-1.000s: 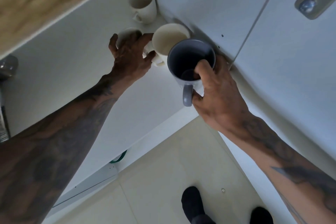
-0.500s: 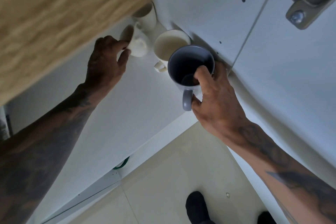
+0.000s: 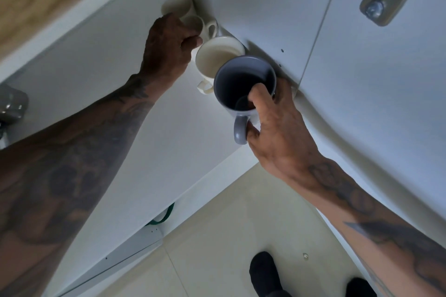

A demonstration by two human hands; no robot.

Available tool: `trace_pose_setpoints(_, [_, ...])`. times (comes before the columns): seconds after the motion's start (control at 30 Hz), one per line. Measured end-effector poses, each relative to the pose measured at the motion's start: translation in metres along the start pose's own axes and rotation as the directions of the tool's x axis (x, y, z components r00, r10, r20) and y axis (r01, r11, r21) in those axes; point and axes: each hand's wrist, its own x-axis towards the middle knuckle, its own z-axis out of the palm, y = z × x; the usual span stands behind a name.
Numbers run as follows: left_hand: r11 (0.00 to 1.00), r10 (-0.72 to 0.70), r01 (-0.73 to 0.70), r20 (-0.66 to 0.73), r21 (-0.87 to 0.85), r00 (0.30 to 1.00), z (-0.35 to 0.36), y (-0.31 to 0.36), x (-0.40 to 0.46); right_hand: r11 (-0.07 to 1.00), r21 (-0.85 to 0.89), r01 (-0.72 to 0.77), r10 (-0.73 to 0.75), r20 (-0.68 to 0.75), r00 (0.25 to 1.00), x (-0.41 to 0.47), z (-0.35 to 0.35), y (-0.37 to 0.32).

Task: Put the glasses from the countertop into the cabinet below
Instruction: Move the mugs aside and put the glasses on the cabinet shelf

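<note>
Right hand (image 3: 277, 132) pinching grey mug (image 3: 243, 84), cream mug (image 3: 218, 56) touching

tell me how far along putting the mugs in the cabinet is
Done: two cream mugs, the back corner mug and the large cream mug, sit on the cabinet shelf. In hand: the left hand sets down a small cream mug; the right hand has its grip on the grey mug. The countertop is out of view.

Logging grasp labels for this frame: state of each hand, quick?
Left hand: closed on the small white mug in the cabinet corner.
Right hand: closed on the grey mug, thumb inside the rim, finger through the handle.
</note>
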Motion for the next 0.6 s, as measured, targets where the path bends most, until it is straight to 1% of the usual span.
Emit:
trace_pose_setpoints(0.1, [0.999,-0.039,0.039,0.044,-0.01,0.998,-0.002,0.002,-0.002,1.0,0.009,0.003,-0.003,0.004,1.0,0.001,0.002,0.001])
trace_pose_setpoints(0.2, [1.0,-0.017,0.019,0.069,-0.015,0.997,-0.006,0.004,-0.005,0.997,0.072,-0.003,0.003,-0.012,1.0,0.001,0.006,0.002])
trace_pose_setpoints(0.3, [0.999,-0.025,0.025,-0.017,-0.027,1.0,-0.009,0.007,-0.012,0.979,0.203,-0.012,0.017,-0.021,1.0,0.0,0.006,0.003])
trace_pose_setpoints(0.37, [0.999,-0.041,0.039,-0.1,-0.022,0.994,-0.013,0.006,-0.021,0.971,0.238,0.018,-0.009,-0.04,0.999,-0.003,0.004,0.005])
trace_pose_setpoints(0.47, [0.998,-0.065,0.059,-0.176,-0.038,0.982,-0.022,0.005,-0.047,0.971,0.235,0.041,-0.024,-0.075,0.997,-0.01,-0.003,0.004])
trace_pose_setpoints(0.57, [0.993,-0.12,0.114,-0.16,-0.042,0.98,-0.028,0.003,-0.088,0.983,0.181,0.017,0.001,-0.097,0.995,-0.02,-0.015,0.001])
trace_pose_setpoints(0.6, [0.989,-0.144,0.138,-0.163,-0.045,0.976,-0.034,0.002,-0.102,0.989,0.146,0.033,-0.018,-0.104,0.994,-0.024,-0.02,-0.002])
